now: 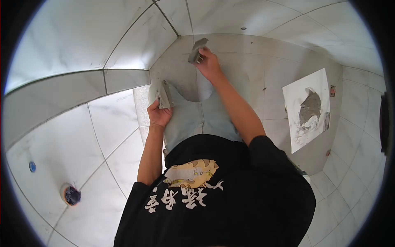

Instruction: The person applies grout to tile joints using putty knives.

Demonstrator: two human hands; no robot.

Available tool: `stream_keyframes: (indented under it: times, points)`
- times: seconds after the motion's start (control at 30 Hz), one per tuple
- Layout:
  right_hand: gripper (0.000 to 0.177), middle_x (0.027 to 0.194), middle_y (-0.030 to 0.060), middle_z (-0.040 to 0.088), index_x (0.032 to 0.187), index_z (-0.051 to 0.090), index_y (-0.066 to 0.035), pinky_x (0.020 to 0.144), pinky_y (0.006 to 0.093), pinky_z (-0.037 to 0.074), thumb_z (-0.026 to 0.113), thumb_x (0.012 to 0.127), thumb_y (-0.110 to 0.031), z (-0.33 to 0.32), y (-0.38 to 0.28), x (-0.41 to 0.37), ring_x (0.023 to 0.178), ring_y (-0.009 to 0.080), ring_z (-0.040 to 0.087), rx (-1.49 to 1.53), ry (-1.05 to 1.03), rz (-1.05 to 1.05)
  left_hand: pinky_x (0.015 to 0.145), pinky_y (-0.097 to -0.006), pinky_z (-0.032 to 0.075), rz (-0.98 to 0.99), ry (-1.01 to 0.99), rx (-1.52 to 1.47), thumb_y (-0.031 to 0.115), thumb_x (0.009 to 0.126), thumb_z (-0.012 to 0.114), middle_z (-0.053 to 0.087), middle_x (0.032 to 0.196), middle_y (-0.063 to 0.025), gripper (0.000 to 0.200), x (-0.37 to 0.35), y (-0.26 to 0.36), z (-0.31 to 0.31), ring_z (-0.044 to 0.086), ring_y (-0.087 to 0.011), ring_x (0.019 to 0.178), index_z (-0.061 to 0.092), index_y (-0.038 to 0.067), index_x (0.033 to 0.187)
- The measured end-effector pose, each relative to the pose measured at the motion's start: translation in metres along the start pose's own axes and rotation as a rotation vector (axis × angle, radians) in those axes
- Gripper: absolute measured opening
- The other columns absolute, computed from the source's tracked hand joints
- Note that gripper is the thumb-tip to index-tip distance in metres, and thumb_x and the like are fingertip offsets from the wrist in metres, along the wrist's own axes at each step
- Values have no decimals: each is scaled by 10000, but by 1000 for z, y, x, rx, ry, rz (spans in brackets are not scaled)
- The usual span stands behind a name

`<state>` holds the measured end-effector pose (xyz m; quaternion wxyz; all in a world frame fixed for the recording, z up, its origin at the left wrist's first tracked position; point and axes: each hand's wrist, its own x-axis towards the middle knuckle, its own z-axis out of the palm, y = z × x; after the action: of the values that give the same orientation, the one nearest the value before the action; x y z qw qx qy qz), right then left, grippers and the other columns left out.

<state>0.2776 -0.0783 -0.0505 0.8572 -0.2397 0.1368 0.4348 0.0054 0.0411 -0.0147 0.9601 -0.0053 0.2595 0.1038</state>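
My right hand [209,65] is closed around a dark grey, flat, angular piece [199,46] that looks like a scraper blade. It is held over the grey floor [234,45], close to the joint line near the far wall. My left hand [159,115], nearer my body and above my left leg, grips a pale grey flat piece [165,95] smeared with grey paste. I cannot make out its exact kind. Both thumbs show, while the other fingers are partly hidden. To the right, a white sheet [295,127] carries a lump of grey mortar [310,106].
Marbled wall tiles [119,107] rise at left, with a tiled ledge [74,84] along them. A pipe opening stuffed with dark material [72,195] and a blue cap [32,166] sit at lower left. A small round hole [243,28] shows in the far wall. A dark object [384,123] stands at the right edge.
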Motion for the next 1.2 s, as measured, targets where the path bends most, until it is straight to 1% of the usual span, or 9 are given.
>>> stream_keyframes:
  times: [0.2, 0.43, 0.57, 0.67, 0.77, 0.83, 0.97, 1.03, 1.2]
  points:
    - [631, 1273, 111, 468, 1411, 356, -74, 1083, 504, 342, 624, 841, -37, -8, 38, 86, 1180, 281, 466, 40, 163, -169, 874, -440, 565, -30, 124, -64, 152, 879, 587, 658, 1220, -125, 417, 1, 10, -8, 661, -289, 1062, 564, 44, 1281]
    - [689, 1219, 96, 506, 1432, 335, -89, 1082, 543, 326, 653, 825, -18, -27, 49, 131, 1199, 273, 469, -31, 416, -241, 834, -397, 560, -72, 68, -177, 148, 873, 587, 619, 1207, -150, 472, -1, 18, -22, 636, -295, 1011, 517, 40, 1327]
    - [662, 1196, 103, 530, 1417, 352, -64, 1080, 554, 336, 665, 834, -37, -33, 55, 149, 1190, 290, 494, -6, 382, -269, 770, -363, 545, -61, 48, -160, 153, 868, 596, 613, 1170, -151, 563, -3, 19, -24, 627, -267, 935, 434, 59, 1398]
    - [813, 1355, 138, 481, 1512, 197, -83, 1081, 527, 352, 657, 845, -7, -23, 60, 160, 1255, 303, 460, 17, 384, -240, 746, -347, 528, -49, 69, -108, 161, 868, 602, 614, 1175, -140, 589, -3, 20, -25, 628, -251, 921, 411, 75, 1418]
    - [842, 1313, 136, 526, 1522, 171, -67, 1055, 519, 384, 676, 848, -36, -14, 67, 154, 1234, 298, 482, -91, 448, -221, 762, -356, 531, -65, 14, -88, 168, 868, 608, 616, 1177, -127, 598, -3, 22, -30, 631, -252, 921, 403, 84, 1423]
    - [824, 1274, 139, 554, 1504, 182, -39, 1023, 507, 420, 689, 856, -70, -10, 68, 143, 1205, 289, 509, -305, 317, -73, 768, -358, 531, -77, 8, -82, 170, 867, 609, 618, 1178, -123, 604, -4, 20, -27, 632, -251, 922, 397, 87, 1426]
    - [769, 1279, 139, 539, 1477, 237, -22, 1004, 485, 442, 695, 865, -109, 8, 56, 131, 1194, 280, 521, -231, 435, -123, 790, -365, 533, -109, -124, -151, 174, 869, 608, 619, 1184, -118, 606, 2, 20, -30, 635, -250, 931, 393, 92, 1430]
    - [813, 1227, 127, 555, 1484, 226, 5, 1022, 493, 440, 728, 861, -141, 12, 56, 137, 1146, 281, 546, -132, 418, -283, 795, -364, 533, -121, -125, -145, 173, 869, 608, 617, 1183, -115, 603, 2, 21, -30, 635, -250, 935, 396, 92, 1428]
    - [816, 1205, 141, 559, 1472, 210, 11, 999, 477, 458, 730, 861, -138, 13, 66, 133, 1144, 275, 547, -247, 396, -185, 805, -365, 532, -137, -127, -127, 160, 869, 603, 616, 1177, -109, 594, 1, 23, -29, 635, -257, 945, 403, 88, 1424]
